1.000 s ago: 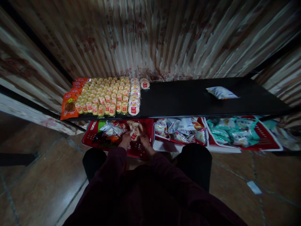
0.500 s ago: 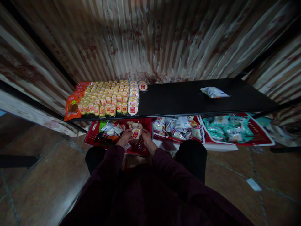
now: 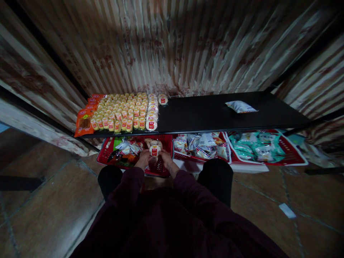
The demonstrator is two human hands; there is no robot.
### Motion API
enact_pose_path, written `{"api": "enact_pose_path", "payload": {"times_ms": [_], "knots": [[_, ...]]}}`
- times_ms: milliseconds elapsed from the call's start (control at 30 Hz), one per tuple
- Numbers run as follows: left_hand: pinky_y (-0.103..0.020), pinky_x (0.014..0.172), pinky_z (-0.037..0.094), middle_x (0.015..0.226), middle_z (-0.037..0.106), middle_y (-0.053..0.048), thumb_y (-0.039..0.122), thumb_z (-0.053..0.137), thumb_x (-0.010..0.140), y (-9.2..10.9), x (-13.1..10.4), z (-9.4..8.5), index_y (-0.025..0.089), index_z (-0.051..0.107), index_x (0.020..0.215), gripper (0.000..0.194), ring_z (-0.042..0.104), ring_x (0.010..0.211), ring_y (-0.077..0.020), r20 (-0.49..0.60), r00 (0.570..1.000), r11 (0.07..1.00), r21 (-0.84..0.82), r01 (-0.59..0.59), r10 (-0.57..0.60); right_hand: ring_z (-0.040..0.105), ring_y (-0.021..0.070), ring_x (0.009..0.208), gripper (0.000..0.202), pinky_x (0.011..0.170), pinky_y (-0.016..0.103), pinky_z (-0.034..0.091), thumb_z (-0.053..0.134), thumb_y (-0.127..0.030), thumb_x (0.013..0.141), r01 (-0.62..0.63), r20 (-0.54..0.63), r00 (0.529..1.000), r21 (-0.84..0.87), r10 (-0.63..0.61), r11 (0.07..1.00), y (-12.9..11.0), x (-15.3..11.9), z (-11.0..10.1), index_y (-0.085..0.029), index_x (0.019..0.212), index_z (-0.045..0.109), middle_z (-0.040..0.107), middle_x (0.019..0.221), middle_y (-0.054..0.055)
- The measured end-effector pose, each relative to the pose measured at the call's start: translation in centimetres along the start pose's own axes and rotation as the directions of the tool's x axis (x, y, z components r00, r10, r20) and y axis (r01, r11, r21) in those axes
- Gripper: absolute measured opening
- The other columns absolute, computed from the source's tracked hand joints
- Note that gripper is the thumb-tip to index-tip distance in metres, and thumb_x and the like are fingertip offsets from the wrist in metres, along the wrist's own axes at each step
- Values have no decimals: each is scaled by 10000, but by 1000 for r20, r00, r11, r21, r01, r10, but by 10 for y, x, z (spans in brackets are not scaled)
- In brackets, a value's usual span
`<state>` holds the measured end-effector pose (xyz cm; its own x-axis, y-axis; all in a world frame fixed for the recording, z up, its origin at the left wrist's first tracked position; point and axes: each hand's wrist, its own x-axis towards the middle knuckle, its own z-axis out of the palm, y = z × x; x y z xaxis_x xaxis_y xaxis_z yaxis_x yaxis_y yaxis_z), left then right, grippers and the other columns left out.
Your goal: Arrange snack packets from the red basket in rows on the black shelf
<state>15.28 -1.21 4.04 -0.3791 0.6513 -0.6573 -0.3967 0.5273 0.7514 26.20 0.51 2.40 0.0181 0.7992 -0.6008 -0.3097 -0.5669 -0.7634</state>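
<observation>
A round, pale packaged cake (image 3: 154, 151) with a red and white label is held between my two hands, over the left red basket (image 3: 167, 139). My left hand (image 3: 144, 158) grips its left edge, fingers closed. On the opposite edge my right hand (image 3: 165, 158) is closed too. More round packages lie in the basket just behind it. On the black shelf (image 3: 196, 113) above, a column of the same round cakes (image 3: 151, 124) runs front to back, and a single round cake (image 3: 162, 99) sits at the back, right of that column.
Rows of small yellow packaged cakes (image 3: 118, 111) and orange packets (image 3: 84, 123) fill the shelf's left. A white packet (image 3: 241, 106) lies toward the right. Below are baskets of striped white packets (image 3: 205, 145) and green packets (image 3: 262, 147). My knees (image 3: 217, 182) flank the left basket.
Both hands keep hold of the round cake, which has shifted slightly up and turned so its label faces more upright. The view has moved a little.
</observation>
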Motion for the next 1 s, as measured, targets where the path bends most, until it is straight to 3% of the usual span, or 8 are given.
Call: {"api": "enact_pose_path", "payload": {"times_ms": [167,300,400,500,667,800,1000], "knots": [[-259,700,494,733,604,3,-33,573,680,-8,2,8,173,514,816,253,631,687,-127,-68,998,1000,5,-9,9,592,121,500,194,495,215,479,624,-209,672,-30,153,988,27,25,999,-1,-7,-3,-168,860,649,642,573,-15],[-230,657,470,738,607,9,-12,571,692,-13,5,13,171,544,885,267,608,644,-106,-109,992,997,54,-54,60,581,111,487,249,513,221,483,593,-156,661,-23,111,994,57,17,998,2,-4,-5,-174,902,656,653,595,-24],[-210,650,448,727,615,11,37,616,688,-14,5,16,168,578,889,243,590,641,-100,-90,991,991,94,-90,99,584,101,521,330,564,216,492,559,-129,654,80,32,996,41,-82,996,5,0,-4,-167,965,663,672,640,-26],[-210,654,445,731,631,-5,132,648,717,-13,2,18,156,611,870,159,580,646,-101,-28,995,990,107,-92,96,628,118,650,380,660,237,512,594,-168,652,195,36,980,-11,-194,981,7,3,-3,-156,1025,665,718,776,7],[-209,610,453,719,618,-1,340,569,835,-11,-8,19,170,618,929,201,564,597,-93,134,990,990,-130,53,-36,637,156,964,377,893,295,479,635,-213,651,323,181,940,-201,-289,925,9,1,-3,-192,1022,691,704,1079,39],[-209,586,457,643,582,7,357,526,869,-9,-11,18,158,600,837,215,549,548,-95,210,970,931,-313,186,-123,602,180,1074,268,988,319,424,650,-236,631,351,258,918,-174,-301,920,12,2,-2,-183,881,730,686,1130,55],[-235,653,493,684,612,-38,313,453,898,-5,-9,6,144,590,816,232,597,609,-127,232,953,858,-431,280,-194,653,189,901,279,881,340,487,608,-240,623,318,208,935,-127,-288,940,22,13,-5,-165,863,730,723,1010,69]]}}
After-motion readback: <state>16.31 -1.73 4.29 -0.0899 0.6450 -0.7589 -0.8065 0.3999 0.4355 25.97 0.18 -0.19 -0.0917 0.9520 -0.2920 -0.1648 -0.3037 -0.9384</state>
